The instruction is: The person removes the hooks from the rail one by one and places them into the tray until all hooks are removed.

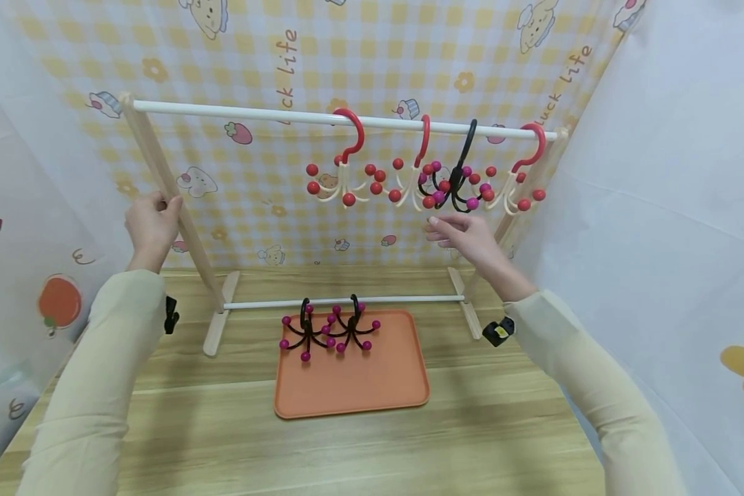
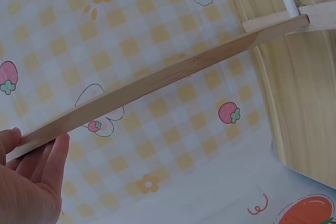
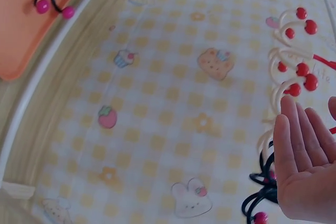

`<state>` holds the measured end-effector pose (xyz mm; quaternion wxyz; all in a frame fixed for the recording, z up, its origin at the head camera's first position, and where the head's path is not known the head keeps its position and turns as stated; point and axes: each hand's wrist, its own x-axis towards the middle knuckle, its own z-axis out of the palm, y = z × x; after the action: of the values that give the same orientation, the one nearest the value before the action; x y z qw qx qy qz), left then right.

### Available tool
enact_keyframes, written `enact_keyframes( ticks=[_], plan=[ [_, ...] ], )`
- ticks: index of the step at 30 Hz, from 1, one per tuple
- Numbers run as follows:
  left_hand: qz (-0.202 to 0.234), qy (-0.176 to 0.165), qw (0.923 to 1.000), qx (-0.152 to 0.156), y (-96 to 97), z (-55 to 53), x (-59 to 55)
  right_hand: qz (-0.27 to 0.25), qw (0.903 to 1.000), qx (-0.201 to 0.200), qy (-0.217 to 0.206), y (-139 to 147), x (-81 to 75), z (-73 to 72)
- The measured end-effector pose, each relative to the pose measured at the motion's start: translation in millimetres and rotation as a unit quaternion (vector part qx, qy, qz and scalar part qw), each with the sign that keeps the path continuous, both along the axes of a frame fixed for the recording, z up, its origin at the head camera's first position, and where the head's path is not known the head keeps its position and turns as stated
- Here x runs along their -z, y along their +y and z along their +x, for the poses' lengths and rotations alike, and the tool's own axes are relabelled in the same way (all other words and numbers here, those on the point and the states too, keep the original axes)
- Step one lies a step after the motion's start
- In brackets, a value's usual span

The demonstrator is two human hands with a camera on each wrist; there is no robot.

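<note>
My left hand (image 1: 151, 224) grips the left wooden post (image 1: 192, 242) of a small rack, fingers curled round it; the left wrist view shows the thumb on one side of this post (image 2: 157, 81). Below the hanging row is my right hand (image 1: 471, 241), holding nothing, fingers extended. Just above its fingertips, a black claw-shaped hanger (image 1: 456, 178) with magenta balls hangs from the white top rod (image 1: 248, 113). Three cream hangers with red hooks and red balls hang there too: one to the left (image 1: 352, 131), one in the middle (image 1: 424, 141), one at the right end (image 1: 538, 148).
An orange tray (image 1: 359, 386) lies on the wooden table (image 1: 359, 448), with two black hangers, one left (image 1: 307, 327) and one right (image 1: 351, 325), at its back edge. A white lower rod (image 1: 434, 299) runs behind it. Patterned cloth (image 1: 254, 234) covers the back.
</note>
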<state>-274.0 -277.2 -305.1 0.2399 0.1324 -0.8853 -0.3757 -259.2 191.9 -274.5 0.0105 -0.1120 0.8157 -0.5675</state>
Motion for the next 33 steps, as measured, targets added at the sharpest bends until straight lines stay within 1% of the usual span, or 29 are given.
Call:
enact_keyframes(
  ticks=[5, 11, 16, 21, 27, 33],
  plan=[
    [0.001, 0.0, 1.0, 0.001, 2.0, -0.4, 0.1, -0.03, 0.9993, -0.019, 0.015, -14, -12.6, -2.1],
    [-0.004, 0.009, 0.9999, 0.006, 3.2, -0.9, 1.0, -0.048, 0.998, -0.02, 0.037, -26, -29.7, -6.9],
    [-0.014, 0.013, 0.9998, -0.001, 4.6, -0.3, 0.9, -0.068, 0.9971, -0.011, 0.033, -34, -43.9, -12.2],
    [-0.014, 0.003, 0.9999, 0.0, 4.6, -0.9, -0.1, -0.065, 0.9976, -0.002, 0.025, -42, -56.2, -18.1],
    [-0.008, -0.013, 0.9999, 0.002, 2.3, 0.0, -0.7, -0.04, 0.999, -0.004, 0.017, -51, -63.1, -26.9],
    [-0.001, -0.016, 0.9998, 0.009, 1.2, 2.2, -0.9, -0.041, 0.9988, -0.002, 0.027, -61, -64.8, -33.5]
  ],
)
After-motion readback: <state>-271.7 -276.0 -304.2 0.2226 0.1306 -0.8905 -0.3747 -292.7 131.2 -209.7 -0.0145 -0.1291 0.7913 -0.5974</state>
